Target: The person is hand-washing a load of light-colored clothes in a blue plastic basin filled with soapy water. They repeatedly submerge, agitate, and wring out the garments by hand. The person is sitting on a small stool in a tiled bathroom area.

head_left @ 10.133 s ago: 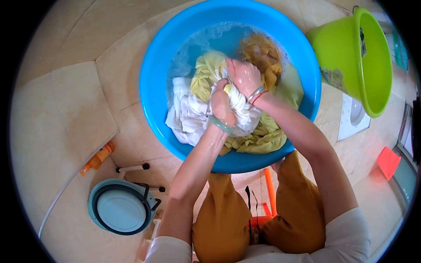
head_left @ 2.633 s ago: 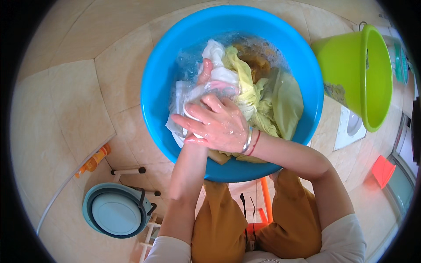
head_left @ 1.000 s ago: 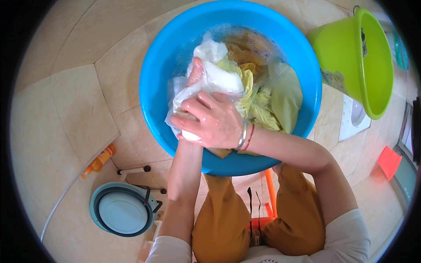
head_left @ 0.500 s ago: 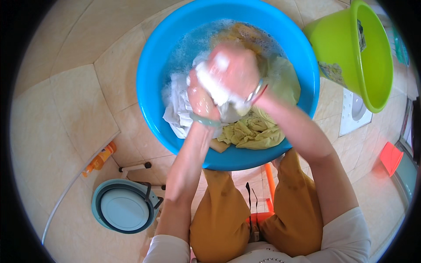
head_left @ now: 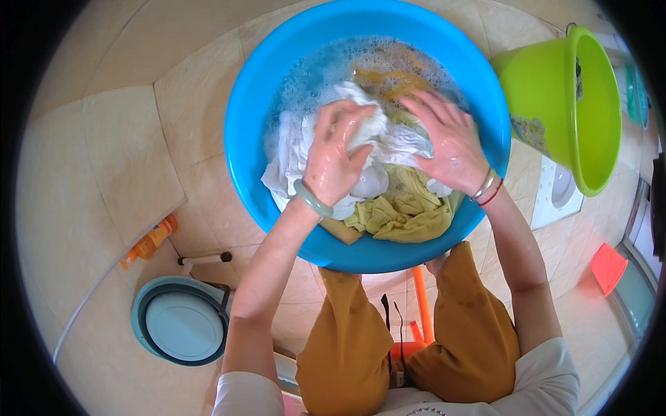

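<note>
Cloth (head_left: 402, 141) in the head view lies bunched in a blue tub (head_left: 245, 135). The left hand (head_left: 336, 152) curves loosely against it, its grip unclear; the right hand (head_left: 452, 149) spreads wide beside it. Working it well probably means gathering the slippery folds between both palms and keeping them low over the sudsy water (head_left: 309, 73) to limit splashing. The cloth is white, wet-looking and creased, partly blurred, just beyond a yellow-green garment (head_left: 406, 216).

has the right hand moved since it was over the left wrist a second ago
Yes. Judged against the blue basin, the right hand has moved rightward and forward, now nearer the basin's right rim.
</note>
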The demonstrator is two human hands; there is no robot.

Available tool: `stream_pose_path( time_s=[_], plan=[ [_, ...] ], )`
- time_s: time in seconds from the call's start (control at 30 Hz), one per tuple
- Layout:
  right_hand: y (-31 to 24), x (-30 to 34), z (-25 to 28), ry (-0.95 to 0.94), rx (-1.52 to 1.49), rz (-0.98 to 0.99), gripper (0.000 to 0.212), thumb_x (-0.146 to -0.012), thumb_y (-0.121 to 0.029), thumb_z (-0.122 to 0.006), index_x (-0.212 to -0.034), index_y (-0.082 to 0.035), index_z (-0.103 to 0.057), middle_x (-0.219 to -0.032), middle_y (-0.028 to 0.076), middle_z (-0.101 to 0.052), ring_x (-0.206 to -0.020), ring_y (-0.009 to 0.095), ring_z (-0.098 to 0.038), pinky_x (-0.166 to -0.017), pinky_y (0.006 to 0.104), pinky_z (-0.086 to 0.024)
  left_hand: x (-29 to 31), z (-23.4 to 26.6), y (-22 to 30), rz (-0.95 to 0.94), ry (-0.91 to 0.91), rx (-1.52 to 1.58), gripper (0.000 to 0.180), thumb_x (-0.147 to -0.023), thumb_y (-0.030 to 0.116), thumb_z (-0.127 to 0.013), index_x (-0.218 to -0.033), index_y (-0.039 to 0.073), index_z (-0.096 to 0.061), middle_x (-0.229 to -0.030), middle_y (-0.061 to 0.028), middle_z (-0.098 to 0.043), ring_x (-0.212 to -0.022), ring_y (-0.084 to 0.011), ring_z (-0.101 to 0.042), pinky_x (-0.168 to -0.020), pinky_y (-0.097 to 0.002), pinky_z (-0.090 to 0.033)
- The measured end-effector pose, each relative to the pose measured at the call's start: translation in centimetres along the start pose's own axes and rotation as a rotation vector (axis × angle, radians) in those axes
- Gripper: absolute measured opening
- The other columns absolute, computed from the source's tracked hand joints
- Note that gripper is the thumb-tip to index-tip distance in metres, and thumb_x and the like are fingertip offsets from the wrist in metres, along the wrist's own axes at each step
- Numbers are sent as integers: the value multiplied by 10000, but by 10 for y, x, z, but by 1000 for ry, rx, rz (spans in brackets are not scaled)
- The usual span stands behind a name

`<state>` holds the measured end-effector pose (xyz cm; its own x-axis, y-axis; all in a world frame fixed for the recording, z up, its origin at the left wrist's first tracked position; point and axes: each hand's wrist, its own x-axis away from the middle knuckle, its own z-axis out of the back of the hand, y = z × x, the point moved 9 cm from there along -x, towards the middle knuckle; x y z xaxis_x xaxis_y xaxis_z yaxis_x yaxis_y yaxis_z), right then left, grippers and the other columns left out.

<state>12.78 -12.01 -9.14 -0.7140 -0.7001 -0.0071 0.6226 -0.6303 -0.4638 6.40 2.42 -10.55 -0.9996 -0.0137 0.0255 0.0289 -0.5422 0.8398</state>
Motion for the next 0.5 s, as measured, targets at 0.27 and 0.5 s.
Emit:
stream_pose_path(
  time_s=[0.27,0.5],
  plan=[
    [10,-5,-11,-1,-789,-74,518,-709,-53,-740,-1189,-9,-550,-1015,113,-663,-998,170,-638,-820,323,-525,-2,3,8,-35,-30,-67,893,-639,290,-861,-1406,176,-417,-1461,-157,-329,-1361,-324,-306,-1087,-466,-321],
    [52,-5,0,34,-1489,-491,642,-769,-93,-713,-1331,22,-423,-1206,122,-579,-1082,181,-582,-928,319,-482,-5,-22,-119,391,-54,445,557,-740,53,-758,-1242,49,-517,-1204,-103,-610,-1061,-171,-605,-923,-308,-486]
  ],
)
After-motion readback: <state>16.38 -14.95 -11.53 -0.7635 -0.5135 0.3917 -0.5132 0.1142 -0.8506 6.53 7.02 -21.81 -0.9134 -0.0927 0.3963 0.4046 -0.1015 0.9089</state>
